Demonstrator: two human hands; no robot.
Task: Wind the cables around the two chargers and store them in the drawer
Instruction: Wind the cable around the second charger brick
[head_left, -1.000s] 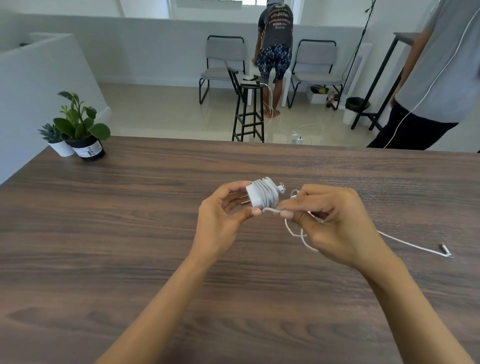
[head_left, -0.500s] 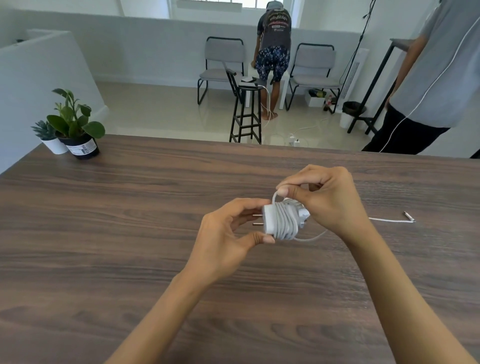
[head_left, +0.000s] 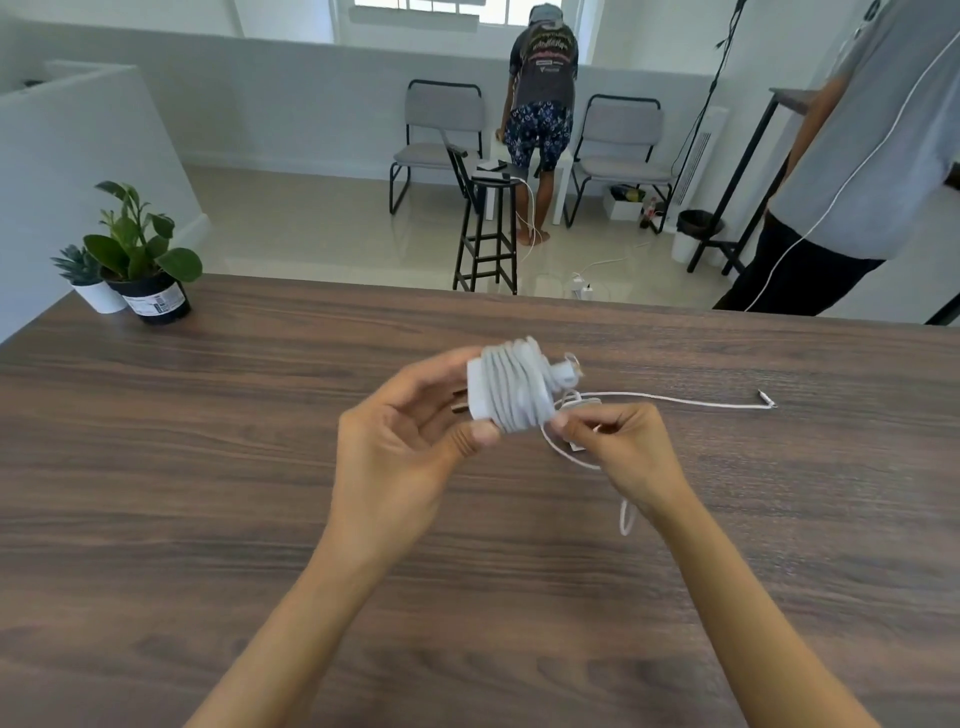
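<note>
— Charger (head_left: 511, 387): where was it, and who had it?

— It was held up over the middle of the wooden bench (head_left: 208, 467), white, with the cable (head_left: 675, 399) wound round its body in many turns. The left hand (head_left: 400, 447) had it in a half-open grip, thumb under the near edge and fingers curved over the far side, the plug pins pointing into the palm.

— And the right hand (head_left: 618, 447)?

— Just beside the charger's right end, its grip clenched small, fingertips pinching the loose cable where it left the coil. A slack loop hung below that hand, and the free tail ran off to the right along the bench, ending in a connector (head_left: 766, 400) that lay on the wood.

— How many of each?

— One charger in view, one cable. Two potted plants (head_left: 132, 260) at the bench's far left corner, a white pot and a black one, touching. Beyond the bench, two grey chairs (head_left: 439, 135), one black stool (head_left: 488, 228), and two people standing: one bent over (head_left: 543, 93) between the chairs, one at the right edge (head_left: 857, 156).
</note>
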